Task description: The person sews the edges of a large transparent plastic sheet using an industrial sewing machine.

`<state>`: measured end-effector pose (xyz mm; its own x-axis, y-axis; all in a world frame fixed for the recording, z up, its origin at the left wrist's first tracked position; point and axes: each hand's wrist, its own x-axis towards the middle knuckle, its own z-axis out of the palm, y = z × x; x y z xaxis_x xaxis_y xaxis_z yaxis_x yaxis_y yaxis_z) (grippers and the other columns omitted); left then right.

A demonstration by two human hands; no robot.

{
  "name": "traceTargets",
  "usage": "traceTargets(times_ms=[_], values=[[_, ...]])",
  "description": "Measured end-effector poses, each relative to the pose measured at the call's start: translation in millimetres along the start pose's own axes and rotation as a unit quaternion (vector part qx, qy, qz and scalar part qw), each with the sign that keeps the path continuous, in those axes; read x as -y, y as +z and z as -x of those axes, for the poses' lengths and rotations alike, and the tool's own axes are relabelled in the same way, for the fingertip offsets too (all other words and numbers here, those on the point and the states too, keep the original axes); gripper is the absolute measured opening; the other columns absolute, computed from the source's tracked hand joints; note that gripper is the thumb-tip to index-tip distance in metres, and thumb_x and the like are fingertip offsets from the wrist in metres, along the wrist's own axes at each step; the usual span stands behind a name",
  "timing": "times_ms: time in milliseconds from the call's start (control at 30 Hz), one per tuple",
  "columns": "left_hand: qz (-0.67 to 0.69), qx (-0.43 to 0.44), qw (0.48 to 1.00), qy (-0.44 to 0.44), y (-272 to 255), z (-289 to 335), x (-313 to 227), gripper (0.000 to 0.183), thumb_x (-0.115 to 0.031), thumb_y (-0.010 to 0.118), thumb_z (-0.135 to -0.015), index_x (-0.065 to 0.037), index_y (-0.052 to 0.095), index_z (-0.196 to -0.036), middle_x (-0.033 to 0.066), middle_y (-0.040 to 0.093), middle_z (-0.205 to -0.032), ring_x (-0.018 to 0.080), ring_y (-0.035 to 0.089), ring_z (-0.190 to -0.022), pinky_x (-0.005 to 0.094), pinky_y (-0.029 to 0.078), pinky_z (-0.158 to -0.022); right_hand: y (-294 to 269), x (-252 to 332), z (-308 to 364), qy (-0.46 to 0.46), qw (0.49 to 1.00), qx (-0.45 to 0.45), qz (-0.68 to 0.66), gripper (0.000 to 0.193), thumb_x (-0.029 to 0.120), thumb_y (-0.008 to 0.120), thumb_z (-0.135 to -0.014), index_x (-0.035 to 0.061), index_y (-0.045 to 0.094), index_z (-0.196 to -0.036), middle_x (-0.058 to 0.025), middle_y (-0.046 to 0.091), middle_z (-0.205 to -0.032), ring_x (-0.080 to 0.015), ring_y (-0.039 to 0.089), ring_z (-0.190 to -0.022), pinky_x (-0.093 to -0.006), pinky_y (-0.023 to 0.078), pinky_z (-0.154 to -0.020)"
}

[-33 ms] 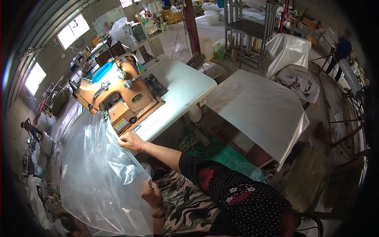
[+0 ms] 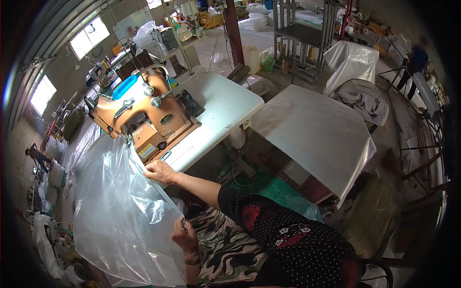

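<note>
Plastic sheet (image 2: pixel 110 201), see-through and shiny, hangs at the far left, to the left of the right hand (image 2: pixel 161 173) and the left hand (image 2: pixel 185 236). Its long held edge slants from low by the left hand, up and left to the brown sewing machine (image 2: pixel 165 113), and points at its needle end. Next comes the right hand, nearer the machine, fingers almost closed, pinching the edge. Farther right and lower, the left hand curls tight around 1 bit of edge.
</note>
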<state>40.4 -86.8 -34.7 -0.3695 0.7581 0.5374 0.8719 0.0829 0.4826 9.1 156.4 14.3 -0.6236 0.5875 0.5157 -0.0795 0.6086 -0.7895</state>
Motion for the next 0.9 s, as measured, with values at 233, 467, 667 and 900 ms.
traceTargets(times_ms=[233,467,667,900], values=[[-0.008,0.006,1.000,0.004,0,1,3,0.023,-0.004,0.059,-0.081,-0.001,0.062,-0.103,0.0167,0.062,-0.084,0.0374,0.060,-0.069,0.0421,0.046,-0.059,-2,2,0,0.006,0.999,0.003,-0.033,0.042,0.034,0.054,-0.085,-0.0037,0.053,-0.068,-0.0206,0.056,-0.064,-0.0326,0.060,-0.065,-0.0425,0.045,-0.064],[0.005,-0.007,1.000,0.007,1,0,2,0.023,-0.006,0.059,-0.081,-0.002,0.062,-0.104,0.0163,0.061,-0.082,0.0364,0.060,-0.068,0.0418,0.045,-0.058,-4,4,1,0.008,0.999,0.009,-0.044,0.041,0.033,0.053,-0.085,-0.0040,0.053,-0.069,-0.0196,0.055,-0.064,-0.0303,0.059,-0.064,-0.0419,0.045,-0.064],[-0.005,0.008,1.000,-0.003,-2,-1,-1,0.024,-0.004,0.059,-0.080,-0.002,0.062,-0.104,0.0154,0.062,-0.083,0.0351,0.060,-0.066,0.0405,0.045,-0.058,0,-4,-2,0.002,1.000,0.012,-0.025,0.041,0.034,0.053,-0.085,-0.0039,0.053,-0.069,-0.0190,0.055,-0.063,-0.0294,0.058,-0.062,-0.0414,0.045,-0.064],[-0.002,-0.007,1.000,0.019,-1,-1,2,0.025,-0.001,0.060,-0.079,-0.002,0.062,-0.104,0.0158,0.062,-0.082,0.0346,0.060,-0.063,0.0397,0.045,-0.055,-2,3,0,0.011,0.999,0.015,-0.035,0.041,0.034,0.053,-0.085,-0.0039,0.053,-0.069,-0.0190,0.056,-0.064,-0.0295,0.058,-0.062,-0.0412,0.045,-0.063]])
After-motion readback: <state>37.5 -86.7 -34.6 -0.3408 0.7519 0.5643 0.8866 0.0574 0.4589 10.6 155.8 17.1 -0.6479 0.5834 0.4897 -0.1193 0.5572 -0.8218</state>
